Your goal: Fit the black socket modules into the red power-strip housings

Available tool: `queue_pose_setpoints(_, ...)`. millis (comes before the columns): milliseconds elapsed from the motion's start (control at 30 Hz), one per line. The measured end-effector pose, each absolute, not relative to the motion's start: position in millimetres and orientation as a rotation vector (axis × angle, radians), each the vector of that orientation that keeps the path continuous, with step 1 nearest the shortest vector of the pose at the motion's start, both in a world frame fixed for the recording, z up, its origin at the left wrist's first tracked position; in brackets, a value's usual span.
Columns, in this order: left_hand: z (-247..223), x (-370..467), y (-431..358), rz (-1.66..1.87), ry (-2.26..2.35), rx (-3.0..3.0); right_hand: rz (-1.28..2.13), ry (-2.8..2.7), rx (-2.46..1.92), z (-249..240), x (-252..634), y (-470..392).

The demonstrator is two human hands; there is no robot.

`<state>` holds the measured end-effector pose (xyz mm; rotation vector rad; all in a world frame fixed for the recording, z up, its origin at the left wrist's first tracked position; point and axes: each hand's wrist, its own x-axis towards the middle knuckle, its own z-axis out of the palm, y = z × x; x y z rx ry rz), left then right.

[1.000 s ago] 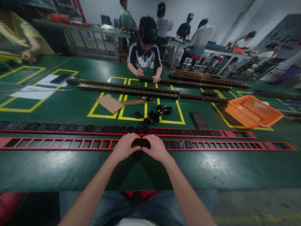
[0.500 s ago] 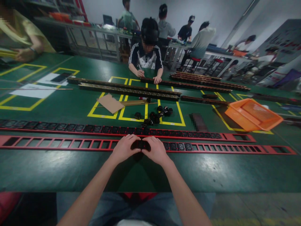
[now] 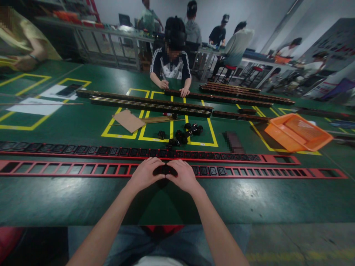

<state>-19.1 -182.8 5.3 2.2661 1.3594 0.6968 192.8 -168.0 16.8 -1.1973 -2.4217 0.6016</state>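
Note:
My left hand (image 3: 146, 173) and my right hand (image 3: 183, 174) meet at the nearer red frame (image 3: 263, 173), thumbs and fingers curled around a small black part (image 3: 165, 170) between them. The part is dark and mostly covered by the fingers. To the right of my hands several black sockets (image 3: 213, 171) sit in the frame's openings; farther right and to the left the openings are unfilled. Just beyond lies a second red frame (image 3: 280, 159) with a long row of black sockets. Loose black parts (image 3: 181, 137) lie in a pile behind it.
An orange tray (image 3: 299, 133) stands tilted at the right. Cardboard (image 3: 129, 121) and long dark rails (image 3: 149, 105) lie mid-table. A person (image 3: 172, 62) works opposite, hands on a rail; another person's arm (image 3: 30, 55) is at the far left.
The whole view has shifted slightly. Both hands stay closed together at the same spot on the nearer frame.

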Motion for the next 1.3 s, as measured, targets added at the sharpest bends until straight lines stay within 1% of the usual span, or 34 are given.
queue_pose_setpoints(300, 5.9, -17.4, -183.6, 0.657, 1.376, 2.29, 0.564, -2.449, -1.206, 13.9, 192.5, -167.0)
queue_pose_setpoints(1033, -1.6, -19.0, -179.4, 0.728, 1.346, 2.231, 0.565, -2.407, -1.242, 14.4, 189.6, -169.1)
queue_pose_setpoints(1300, -7.3, -22.0, -172.5, 0.69, 1.308, 2.225, 0.549, -2.44, -1.234, 16.0, 187.9, -168.7)
